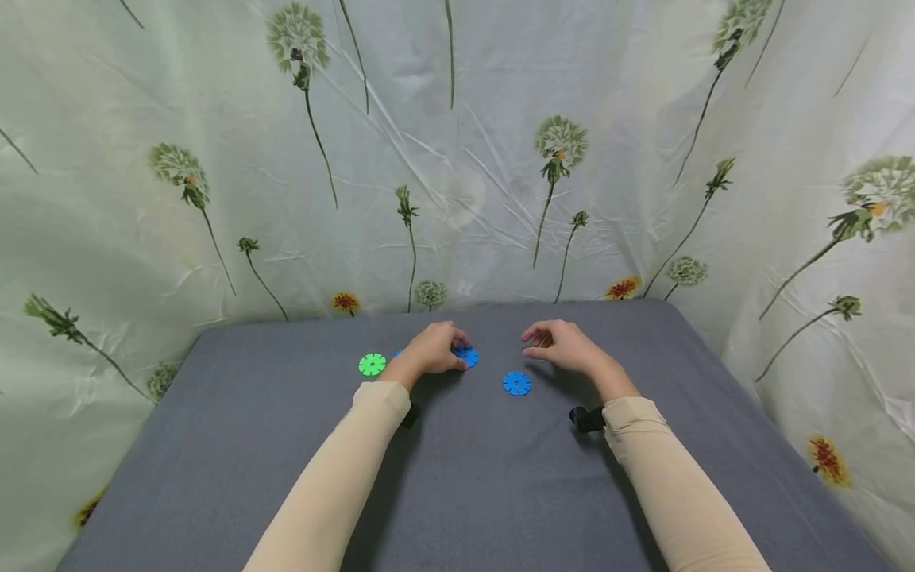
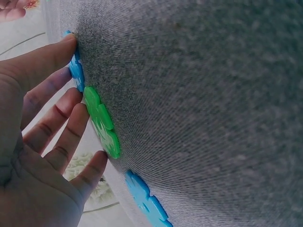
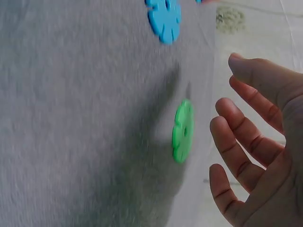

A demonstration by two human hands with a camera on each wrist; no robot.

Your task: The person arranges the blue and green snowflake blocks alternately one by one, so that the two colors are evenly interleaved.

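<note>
My left hand is low over the table, thumb and index finger at opposite edges of a blue slotted disc, pinching it. In the left wrist view, a green disc lies by the other fingertips, with another blue disc beyond the little finger. My right hand hovers with loosely bent fingers and nothing between them. Beside it in the right wrist view is a green disc, mostly hidden by the hand in the head view. Between the hands lies a blue disc.
Another green disc lies left of my left wrist. Grey cloth covers the table. A pale curtain with a dandelion print hangs behind its far edge and along the sides.
</note>
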